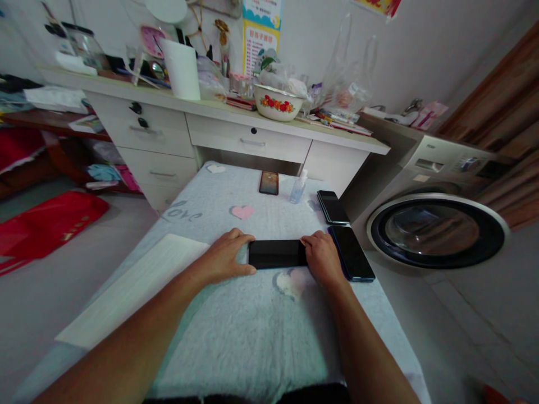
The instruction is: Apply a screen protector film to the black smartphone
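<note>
A black smartphone [277, 254] lies sideways on the cloth-covered table [236, 336], its dark screen facing up. My left hand [229, 255] grips its left end, thumb at the near corner and fingers at the far corner. At the opposite end, my right hand [323, 257] holds the phone with its fingers curled at the edge. Just right of that hand rests a larger phone [352, 253] in a dark blue case. Beyond it are stacked phones [332, 207]. Farther back lie a phone with a brownish surface [268, 183] and a clear spray bottle [298, 188].
A folded white cloth [138, 286] lies along the table's left side. Behind stands a white desk [252, 137] bearing a floral enamel bowl [278, 104] and a paper roll [181, 70]. To the right is a washing machine [438, 163]; a red bag [50, 224] is on the floor left.
</note>
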`<state>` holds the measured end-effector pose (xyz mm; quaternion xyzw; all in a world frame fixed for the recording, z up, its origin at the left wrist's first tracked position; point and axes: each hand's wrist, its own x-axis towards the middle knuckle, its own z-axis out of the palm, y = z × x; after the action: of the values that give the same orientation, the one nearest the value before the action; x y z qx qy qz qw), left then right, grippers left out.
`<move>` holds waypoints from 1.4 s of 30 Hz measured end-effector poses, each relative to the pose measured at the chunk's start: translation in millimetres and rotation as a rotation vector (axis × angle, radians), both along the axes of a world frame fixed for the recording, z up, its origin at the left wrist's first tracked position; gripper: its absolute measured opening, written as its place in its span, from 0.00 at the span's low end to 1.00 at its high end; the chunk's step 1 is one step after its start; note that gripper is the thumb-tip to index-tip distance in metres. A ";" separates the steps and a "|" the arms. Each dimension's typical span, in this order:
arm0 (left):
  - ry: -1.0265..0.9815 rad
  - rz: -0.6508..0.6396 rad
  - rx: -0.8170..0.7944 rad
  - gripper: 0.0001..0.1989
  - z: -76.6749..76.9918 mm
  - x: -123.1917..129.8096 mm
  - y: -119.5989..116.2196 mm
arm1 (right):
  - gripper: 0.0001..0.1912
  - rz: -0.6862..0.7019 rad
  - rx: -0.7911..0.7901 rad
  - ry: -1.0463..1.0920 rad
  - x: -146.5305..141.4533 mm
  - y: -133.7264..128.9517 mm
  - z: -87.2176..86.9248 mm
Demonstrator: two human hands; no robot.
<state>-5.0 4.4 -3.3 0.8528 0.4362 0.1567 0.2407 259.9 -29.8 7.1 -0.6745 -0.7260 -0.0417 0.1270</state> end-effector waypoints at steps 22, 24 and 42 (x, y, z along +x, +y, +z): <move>-0.002 0.003 -0.003 0.34 2.2 0.4 -1.8 | 0.14 0.105 -0.032 0.088 -18.5 -2.0 -1.4; -0.002 0.000 0.002 0.34 1.9 0.5 -1.8 | 0.14 0.133 -0.037 0.105 -21.0 -2.5 -1.3; -0.031 0.011 -0.008 0.33 1.3 0.5 -1.6 | 0.15 0.106 -0.048 0.048 -32.6 2.3 2.2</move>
<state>-4.5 2.8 -2.0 0.8469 0.4376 0.1697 0.2500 227.3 -27.5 9.3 -0.6389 -0.7582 -0.0013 0.1302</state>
